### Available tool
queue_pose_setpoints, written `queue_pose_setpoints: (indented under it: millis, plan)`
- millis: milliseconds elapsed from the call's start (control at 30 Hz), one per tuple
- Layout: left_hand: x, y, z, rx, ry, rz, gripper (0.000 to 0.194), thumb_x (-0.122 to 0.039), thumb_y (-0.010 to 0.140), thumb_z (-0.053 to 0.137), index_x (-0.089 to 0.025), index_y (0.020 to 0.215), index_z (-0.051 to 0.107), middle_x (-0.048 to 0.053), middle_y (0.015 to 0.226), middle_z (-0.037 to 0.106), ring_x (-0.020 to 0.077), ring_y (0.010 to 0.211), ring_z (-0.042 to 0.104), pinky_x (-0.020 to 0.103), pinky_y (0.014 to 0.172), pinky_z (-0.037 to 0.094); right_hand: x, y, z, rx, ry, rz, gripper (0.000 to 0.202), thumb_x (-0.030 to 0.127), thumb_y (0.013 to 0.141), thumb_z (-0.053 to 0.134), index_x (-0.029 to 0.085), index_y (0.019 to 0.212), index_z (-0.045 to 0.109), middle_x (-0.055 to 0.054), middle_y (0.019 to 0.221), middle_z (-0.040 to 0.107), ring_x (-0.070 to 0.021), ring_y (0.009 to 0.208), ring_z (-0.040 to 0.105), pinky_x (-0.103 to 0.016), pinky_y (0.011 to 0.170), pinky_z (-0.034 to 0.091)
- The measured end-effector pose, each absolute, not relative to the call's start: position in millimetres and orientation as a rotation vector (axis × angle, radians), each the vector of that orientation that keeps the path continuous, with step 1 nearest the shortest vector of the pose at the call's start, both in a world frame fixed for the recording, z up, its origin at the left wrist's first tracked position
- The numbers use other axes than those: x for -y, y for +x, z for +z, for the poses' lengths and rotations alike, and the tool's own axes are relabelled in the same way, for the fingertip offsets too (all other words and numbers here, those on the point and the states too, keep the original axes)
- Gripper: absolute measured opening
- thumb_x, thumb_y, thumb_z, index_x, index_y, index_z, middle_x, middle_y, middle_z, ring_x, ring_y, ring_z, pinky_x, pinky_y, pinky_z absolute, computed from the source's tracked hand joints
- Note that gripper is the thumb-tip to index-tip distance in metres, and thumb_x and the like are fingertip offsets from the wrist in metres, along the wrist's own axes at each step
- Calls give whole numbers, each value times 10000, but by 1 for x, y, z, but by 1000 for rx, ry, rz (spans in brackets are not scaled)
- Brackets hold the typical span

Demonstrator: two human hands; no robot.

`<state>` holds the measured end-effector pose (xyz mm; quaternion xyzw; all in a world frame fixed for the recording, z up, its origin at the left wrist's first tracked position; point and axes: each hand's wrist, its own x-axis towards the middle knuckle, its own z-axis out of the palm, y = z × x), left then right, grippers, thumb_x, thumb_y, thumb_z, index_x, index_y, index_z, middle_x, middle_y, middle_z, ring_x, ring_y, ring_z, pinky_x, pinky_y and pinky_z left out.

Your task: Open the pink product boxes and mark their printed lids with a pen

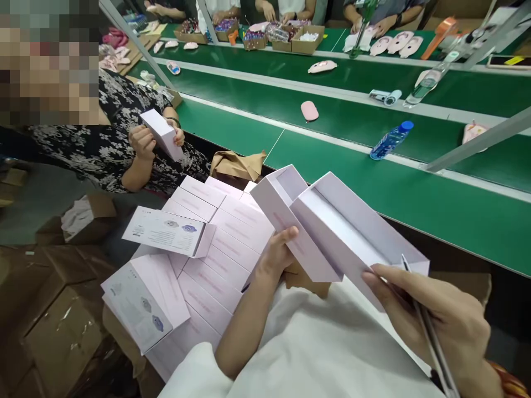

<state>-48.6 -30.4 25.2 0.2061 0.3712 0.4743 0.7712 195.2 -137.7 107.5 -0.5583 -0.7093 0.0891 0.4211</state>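
Boxes: two open pale pink card shells held above the person's lap, near the front edge of the green tabletop [415,193]. Left hand [276,257] grips the left box [286,218] at its lower end, thumb on the side wall. Right hand [440,318] pinches the lower corner of the right box [352,226] and also clasps a thin pen [431,342]. The two boxes touch along one wall. Judgement: thin card, light, stiff along folds but easily crushed at open walls; best held at corners or base. Stack of closed boxes [215,260] lies to the left. A co-worker's hand [143,141] holds another box [161,132]. Bottle [392,140] lies on the tabletop.
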Motion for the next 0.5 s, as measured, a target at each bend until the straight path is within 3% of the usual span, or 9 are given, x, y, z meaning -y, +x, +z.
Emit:
queue_pose_setpoints:
  millis: [200, 300, 400, 500]
  plan:
    - [43, -19, 20, -716, 396, 850, 718, -556, 546, 1128, -210, 1110, 848, 123, 1098, 916, 461, 1220, 859, 515, 1048, 676, 139, 178, 100, 1832, -1421, 211, 114, 264, 1188, 760, 275, 1086, 810, 48, 731, 819, -111, 439, 660, -242, 512, 536]
    - [53, 0, 14, -649, 318, 690, 834, -663, 469, 1135, -186, 1088, 842, 148, 1089, 888, 461, 1209, 832, 529, 1064, 657, 137, 172, 96, 1747, -1526, 46, 174, 264, 1191, 756, 244, 1029, 816, 20, 712, 829, -115, 426, 665, -236, 497, 543]
    - [54, 6, 8, -692, 330, 666, 872, -737, 476, 1130, -197, 1085, 814, 165, 1137, 873, 486, 1330, 787, 589, 1202, 619, 131, 179, 83, 1668, -1636, 169, 370, 498, 1199, 749, 257, 948, 873, 2, 629, 776, -130, 366, 596, -272, 395, 476]
    - [48, 4, 13, -802, 564, 604, 859, -762, 678, 1090, -220, 1289, 824, 199, 1456, 845, 526, 1558, 691, 684, 1377, 508, 127, 203, 60, 1593, -1801, 436, 552, 818, 1021, 845, 313, 805, 902, -2, 536, 672, -163, 335, 521, -326, 329, 393]
